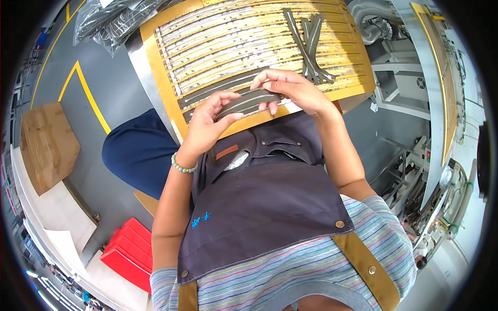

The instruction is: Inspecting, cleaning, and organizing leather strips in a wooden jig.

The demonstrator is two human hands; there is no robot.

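Observation:
A dark grey flexible strip [248,100] with a pale line along its middle is stretched between my two hands, bowed slightly. My left hand [207,119] is closed on its left end, the thumb lying along the near side. At its other end my right hand [293,92] pinches the strip, fingers curled around it. Both hands are over the near edge of a yellow board [162,72] marked with many long parallel slots. Similar dark strips lie in the rows closest to me. Several loose strips [311,49] lie crossed on the board's right part.
Plastic-wrapped dark packages [116,23] lie beyond the board's far left corner. A cardboard box [49,145] and a red bin [129,254] stand on my left. To the right are a silver flexible duct [373,26] and a light-coloured machine frame [402,67].

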